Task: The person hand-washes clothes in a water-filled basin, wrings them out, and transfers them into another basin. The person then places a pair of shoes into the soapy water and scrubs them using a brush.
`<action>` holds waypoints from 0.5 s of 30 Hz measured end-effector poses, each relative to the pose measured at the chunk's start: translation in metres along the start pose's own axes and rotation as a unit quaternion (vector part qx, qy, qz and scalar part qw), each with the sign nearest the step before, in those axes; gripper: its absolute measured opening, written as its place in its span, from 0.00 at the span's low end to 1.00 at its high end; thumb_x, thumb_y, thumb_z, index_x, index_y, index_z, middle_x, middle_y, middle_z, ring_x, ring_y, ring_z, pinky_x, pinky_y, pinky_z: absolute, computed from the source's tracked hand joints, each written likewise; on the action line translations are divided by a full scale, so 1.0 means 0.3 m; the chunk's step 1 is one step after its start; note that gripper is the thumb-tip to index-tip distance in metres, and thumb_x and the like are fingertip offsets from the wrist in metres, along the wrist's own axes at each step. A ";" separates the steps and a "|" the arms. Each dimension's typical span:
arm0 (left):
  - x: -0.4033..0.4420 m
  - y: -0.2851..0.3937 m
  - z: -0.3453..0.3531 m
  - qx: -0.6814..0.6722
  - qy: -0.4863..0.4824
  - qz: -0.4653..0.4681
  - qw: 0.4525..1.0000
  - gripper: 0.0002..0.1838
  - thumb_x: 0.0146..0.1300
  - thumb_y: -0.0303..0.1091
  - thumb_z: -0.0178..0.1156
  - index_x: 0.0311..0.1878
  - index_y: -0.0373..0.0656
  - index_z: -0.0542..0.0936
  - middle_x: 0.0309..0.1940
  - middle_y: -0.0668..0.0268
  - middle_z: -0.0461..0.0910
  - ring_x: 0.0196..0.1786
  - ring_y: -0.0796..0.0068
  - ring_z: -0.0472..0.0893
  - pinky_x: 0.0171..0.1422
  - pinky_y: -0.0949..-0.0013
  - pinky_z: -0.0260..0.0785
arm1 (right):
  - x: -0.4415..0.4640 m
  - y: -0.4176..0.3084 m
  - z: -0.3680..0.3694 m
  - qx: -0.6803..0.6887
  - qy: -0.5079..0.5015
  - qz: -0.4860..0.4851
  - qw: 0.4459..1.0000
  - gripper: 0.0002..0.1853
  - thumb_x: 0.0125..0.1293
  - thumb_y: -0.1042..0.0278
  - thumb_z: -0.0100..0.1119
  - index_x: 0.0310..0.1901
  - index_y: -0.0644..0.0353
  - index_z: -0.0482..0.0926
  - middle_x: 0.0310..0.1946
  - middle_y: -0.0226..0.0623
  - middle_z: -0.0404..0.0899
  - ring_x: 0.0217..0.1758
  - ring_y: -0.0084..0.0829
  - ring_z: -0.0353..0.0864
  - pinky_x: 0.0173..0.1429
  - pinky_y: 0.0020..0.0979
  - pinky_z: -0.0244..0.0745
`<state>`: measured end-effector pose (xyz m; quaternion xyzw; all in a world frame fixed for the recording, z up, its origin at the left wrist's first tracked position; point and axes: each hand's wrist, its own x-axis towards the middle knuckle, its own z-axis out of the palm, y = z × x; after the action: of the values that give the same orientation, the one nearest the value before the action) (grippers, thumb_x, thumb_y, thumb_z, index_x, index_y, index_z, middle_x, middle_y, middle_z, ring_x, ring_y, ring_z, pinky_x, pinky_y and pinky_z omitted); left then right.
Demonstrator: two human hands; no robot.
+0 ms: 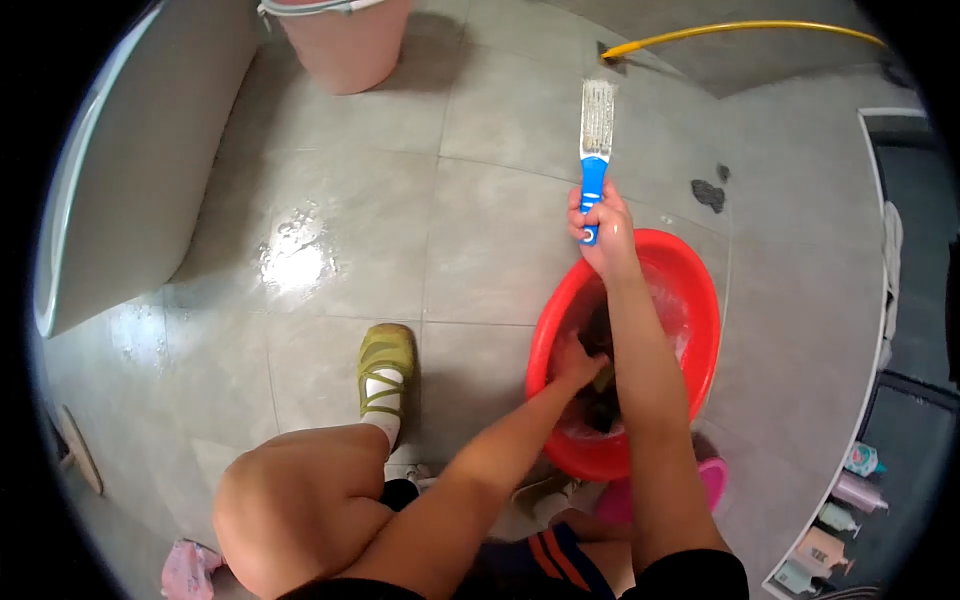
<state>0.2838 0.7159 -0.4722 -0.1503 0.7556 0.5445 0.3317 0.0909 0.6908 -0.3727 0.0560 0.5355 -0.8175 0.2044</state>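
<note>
My right hand [602, 225] is closed round the blue handle of a scrub brush [597, 120]. The brush points away from me, beyond the basin's far rim, with its pale bristles facing up. My left hand [580, 362] reaches inside a red basin [704, 330] of sudsy water. Its fingers are curled on a dark wet item [600, 412], whose kind I cannot make out. My right forearm hides part of the basin and of that item.
A pink bucket [350, 45] stands on the tiles near a white tub [170, 140]. A yellow hose [740, 25] runs to the floor at the far side. Dark scraps [708, 195] lie right of the brush. Several bottles [860, 492] line the right side. A magenta basin [712, 482] sits beside the red one.
</note>
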 end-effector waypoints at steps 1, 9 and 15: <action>0.052 -0.019 0.020 -0.087 0.039 0.030 0.995 0.39 0.57 0.48 0.62 0.65 0.34 0.61 0.61 0.52 0.67 0.65 0.59 0.66 0.68 0.63 0.58 | -0.044 -0.024 -0.001 -0.004 -0.032 -0.017 0.999 0.25 0.46 0.85 0.42 0.50 0.60 0.64 0.35 0.39 0.73 0.29 0.26 0.71 0.25 0.24 0.65; 0.008 0.413 -0.436 -0.613 -0.121 0.173 0.761 0.26 0.62 0.33 0.47 0.64 0.37 0.64 0.51 0.65 0.73 0.50 0.76 0.73 0.53 0.71 0.66 | -0.297 -0.111 0.010 -0.003 0.081 -0.107 0.991 0.20 0.48 0.84 0.46 0.46 0.67 0.69 0.38 0.40 0.75 0.40 0.28 0.75 0.44 0.25 0.72; 0.205 0.380 -0.454 -0.723 -0.258 0.183 0.614 0.30 0.59 0.33 0.45 0.66 0.34 0.59 0.57 0.53 0.70 0.50 0.60 0.76 0.49 0.61 0.73 | -0.243 -0.076 -0.030 0.057 0.147 -0.070 0.985 0.14 0.51 0.83 0.46 0.42 0.68 0.71 0.33 0.37 0.74 0.36 0.29 0.75 0.40 0.26 0.71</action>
<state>0.1255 0.6397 -0.4052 -0.0533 0.0126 0.9801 0.1908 0.1471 0.7266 -0.3342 0.1493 0.5148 -0.8419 0.0625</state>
